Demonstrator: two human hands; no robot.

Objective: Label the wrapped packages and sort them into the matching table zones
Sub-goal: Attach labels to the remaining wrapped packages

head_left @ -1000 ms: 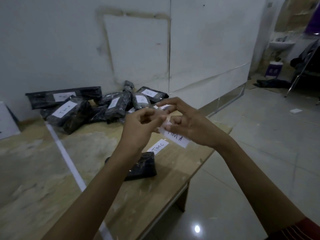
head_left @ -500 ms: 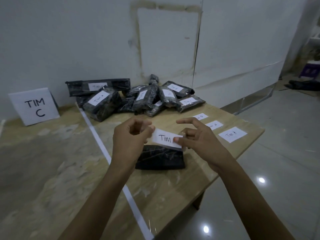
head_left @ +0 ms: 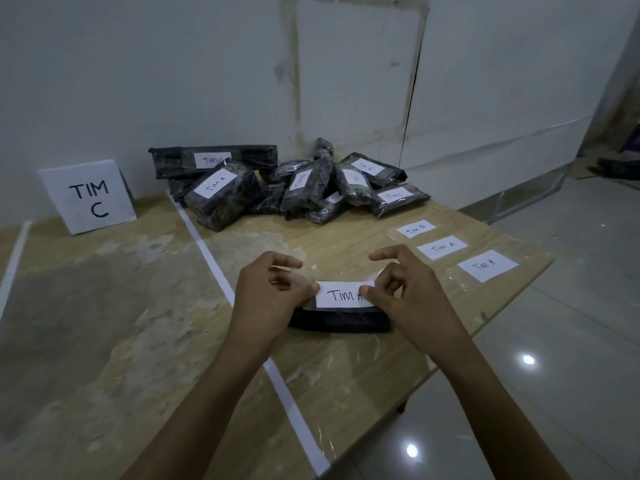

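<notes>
Pinching a white label (head_left: pixel 343 295) marked TIM A by both short ends. Gripping its left end with the left hand (head_left: pixel 273 296) between thumb and forefinger; gripping its right end with the right hand (head_left: pixel 405 292), thumb tip covering part of the last letter; leaving the other fingers of both hands loosely curled and raised. Holding the label stretched flat, long axis running left to right, just above a dark wrapped package (head_left: pixel 341 323) lying on the worktop (head_left: pixel 346 372), directly beneath the hands and a shade nearer the body. Noting the package's long axis also lying left to right, parallel to the label, so probably needing no turn before sticking. Judging the coming move as a short drop straight down and slightly toward the body, both hands being equally near, neither favoured. Failing to make out contact or gap between the label's lower edge and the wrap. Placing the package just right of the white tape line (head_left: pixel 214 258), well short of the pile of labelled packages (head_left: pixel 301 190) against the wall, with three spare labels (head_left: pixel 442 247) lying near the worktop's right edge. Seeing a TIM C sign (head_left: pixel 88 197) standing left of the tape; finding no TIM A marker in view, so leaving the sorting direction unjudged. Risking a crooked or wrinkled stick by landing one end first.
</notes>
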